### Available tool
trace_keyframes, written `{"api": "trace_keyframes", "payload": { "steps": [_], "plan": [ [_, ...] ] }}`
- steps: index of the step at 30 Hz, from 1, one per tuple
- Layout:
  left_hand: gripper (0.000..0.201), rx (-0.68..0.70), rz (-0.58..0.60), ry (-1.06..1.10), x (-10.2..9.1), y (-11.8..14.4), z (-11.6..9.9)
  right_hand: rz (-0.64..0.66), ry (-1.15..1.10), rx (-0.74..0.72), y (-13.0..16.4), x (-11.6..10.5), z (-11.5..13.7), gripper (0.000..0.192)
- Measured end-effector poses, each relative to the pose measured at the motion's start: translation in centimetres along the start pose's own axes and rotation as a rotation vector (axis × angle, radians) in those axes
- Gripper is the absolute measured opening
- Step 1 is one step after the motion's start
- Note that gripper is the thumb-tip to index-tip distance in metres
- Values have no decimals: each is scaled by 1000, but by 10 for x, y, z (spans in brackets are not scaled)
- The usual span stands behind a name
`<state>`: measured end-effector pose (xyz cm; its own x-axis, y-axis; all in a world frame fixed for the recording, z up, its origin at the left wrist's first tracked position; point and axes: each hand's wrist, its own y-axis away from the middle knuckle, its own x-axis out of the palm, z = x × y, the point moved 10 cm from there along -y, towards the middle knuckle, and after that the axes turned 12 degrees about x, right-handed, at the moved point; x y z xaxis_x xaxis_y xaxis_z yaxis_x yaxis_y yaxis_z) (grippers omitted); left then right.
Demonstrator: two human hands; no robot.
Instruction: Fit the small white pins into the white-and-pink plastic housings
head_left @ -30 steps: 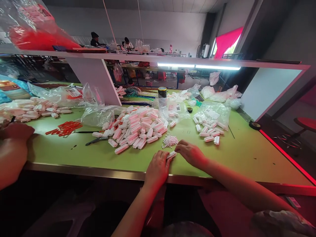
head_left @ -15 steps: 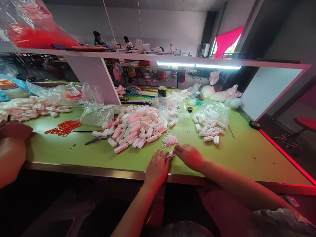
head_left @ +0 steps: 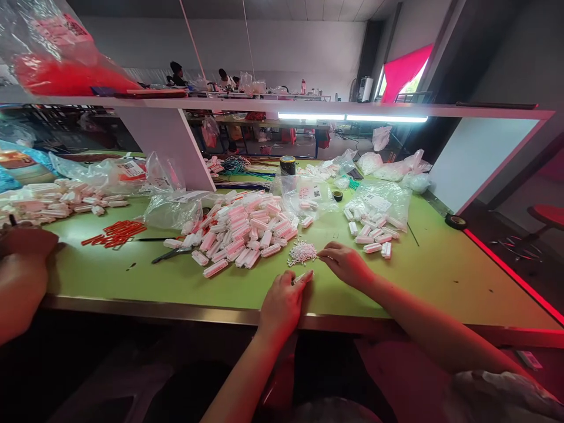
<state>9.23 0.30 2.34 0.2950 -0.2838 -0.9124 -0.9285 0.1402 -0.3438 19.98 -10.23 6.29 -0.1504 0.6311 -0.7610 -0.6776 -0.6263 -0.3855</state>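
Observation:
My left hand (head_left: 282,299) is closed around a white plastic connector housing (head_left: 303,277), low over the table near its front edge. The fingers cover much of that housing. Fingertips pinched together, my right hand (head_left: 346,261) is at the right edge of a small heap of tiny white plastic pieces (head_left: 302,252). Whatever lies between those fingertips is too small to make out. Behind and to the left is a large pile of white connector housings (head_left: 247,226), tinted pink by the light.
A co-worker's hand (head_left: 26,241) rests at the left beside more white housings (head_left: 57,197) and orange-red strips (head_left: 115,233). Dark-handled pliers (head_left: 170,255) lie by the big pile. A plastic bag (head_left: 383,200) with housings spilling out is at right. A shelf (head_left: 247,104) spans the table.
My right hand has moved from the housing up to the edge of the heap of tiny pieces. My left hand keeps the housing, nearly in place.

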Motion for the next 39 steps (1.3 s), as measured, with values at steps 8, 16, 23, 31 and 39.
{"api": "trace_keyframes", "payload": {
  "steps": [8, 16, 23, 31, 39],
  "plan": [
    [51, 9, 109, -106, 2, -5, -6, 95, 106, 166, -10, 15, -31, 18],
    [48, 6, -27, 7, -3, 0, 0, 153, 207, 271, -20, 34, -38, 15],
    [46, -32, -107, 64, -4, 3, 7, 234, 388, 335, -14, 25, -39, 25],
    [53, -35, -99, 60, -2, 3, 9, 252, 409, 313, -13, 29, -39, 22],
    [54, -57, -65, 161, -2, 4, 10, 260, 360, 247, -7, 27, -31, 22]
  ]
}}
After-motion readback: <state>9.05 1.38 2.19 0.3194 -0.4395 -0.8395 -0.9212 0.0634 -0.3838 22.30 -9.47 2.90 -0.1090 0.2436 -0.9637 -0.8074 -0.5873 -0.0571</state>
